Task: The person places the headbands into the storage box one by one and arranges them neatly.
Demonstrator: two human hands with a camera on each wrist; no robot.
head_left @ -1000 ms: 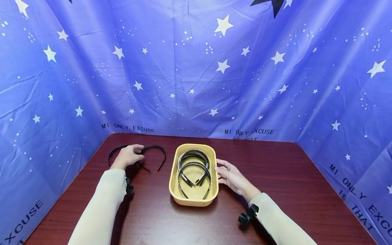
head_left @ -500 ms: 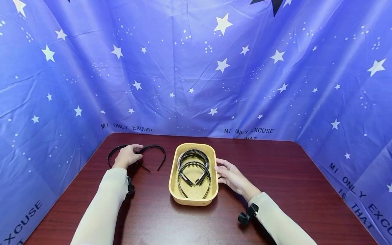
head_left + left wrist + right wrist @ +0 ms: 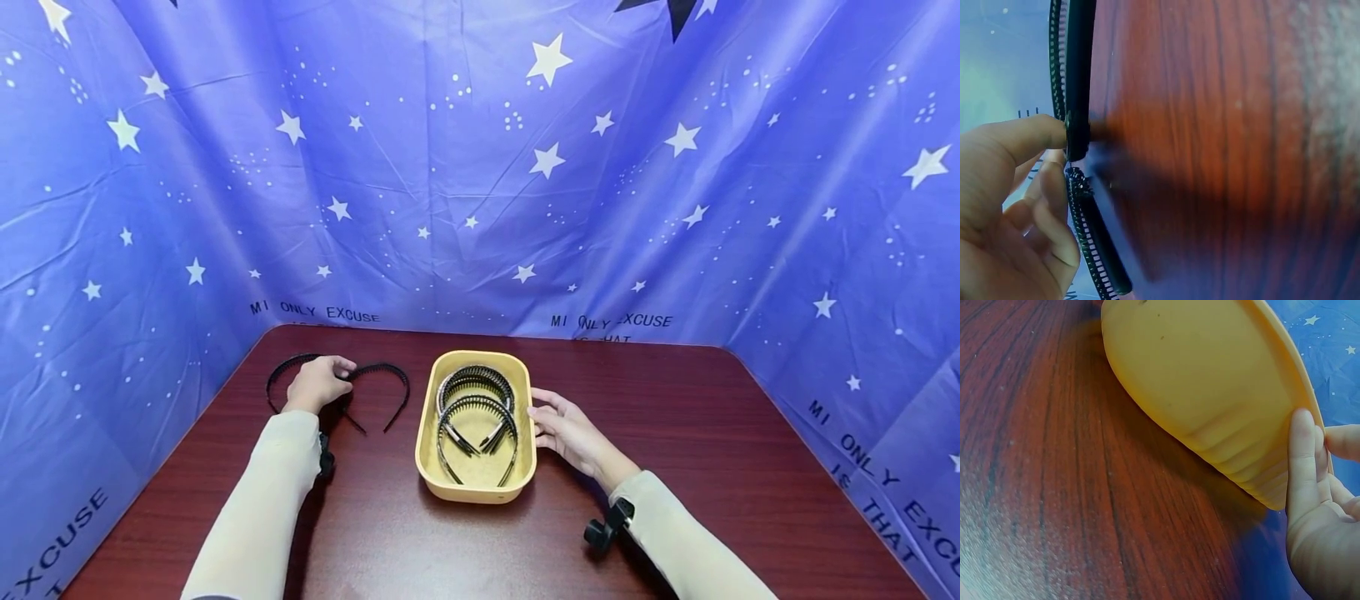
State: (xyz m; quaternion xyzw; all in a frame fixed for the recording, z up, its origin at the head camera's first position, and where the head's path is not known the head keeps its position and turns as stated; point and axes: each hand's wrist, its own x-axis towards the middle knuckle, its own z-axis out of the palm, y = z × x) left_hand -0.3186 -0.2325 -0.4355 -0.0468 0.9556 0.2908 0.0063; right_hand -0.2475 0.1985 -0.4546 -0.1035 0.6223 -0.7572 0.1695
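In the head view two black toothed headbands lie at the table's left; the nearer-to-centre headband (image 3: 406, 385) arches beside the fingertips, and the other headband (image 3: 272, 385) is partly covered by my left hand (image 3: 318, 383). The left hand's thumb and finger pinch at the black headband (image 3: 1079, 62) in the left wrist view, with another toothed length (image 3: 1100, 250) below. A yellow plastic box (image 3: 422, 467) holds several black headbands (image 3: 480, 379), some with silvery ends. My right hand (image 3: 573, 433) rests nearly straight fingers against the box's right side, fingertips at the rim.
The dark red wood-grain table (image 3: 375, 542) has rounded far corners. A blue curtain (image 3: 480, 167) with white stars and lettering encloses its back and sides. Each wrist carries a black camera mount, such as the right mount (image 3: 611, 525).
The left hand has shifted slightly right, and the inner loose headband has tipped a little, its ends lying nearer the person. The right hand and the box stay in place.
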